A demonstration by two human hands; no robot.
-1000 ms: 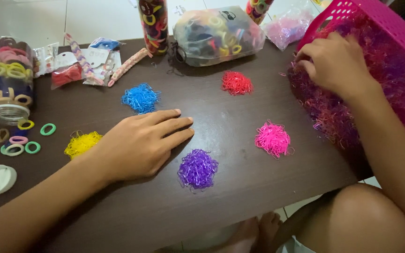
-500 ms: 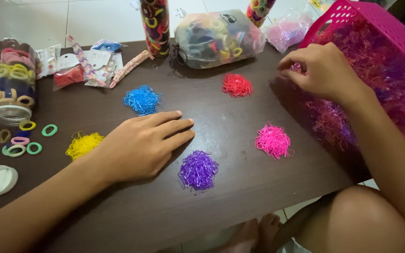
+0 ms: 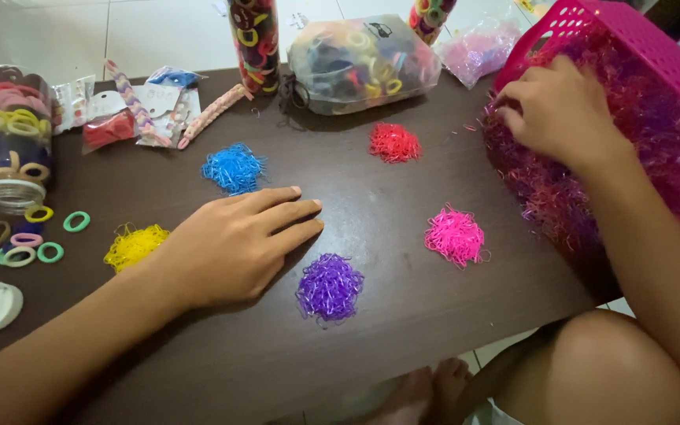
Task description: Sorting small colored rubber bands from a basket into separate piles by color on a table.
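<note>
Fingers of the right hand [image 3: 564,110] curled into mixed bands [image 3: 592,189] spilling from the pink basket [image 3: 655,47]; whether they pinched any, I couldn't tell. The left hand [image 3: 234,244] lay flat, fingers together, on the table [image 3: 403,315].

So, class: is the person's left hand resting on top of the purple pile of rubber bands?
No: the left hand lies flat on the table beside the purple pile.

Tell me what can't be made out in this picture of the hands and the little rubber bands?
Head view only:
- Right hand: fingertips buried in the basket's mixed bands; any grip is hidden.
- Pink basket: cut off by the right edge.
- Left hand: palm down, underside hidden.
- Single bands: too small to tell apart.
</note>
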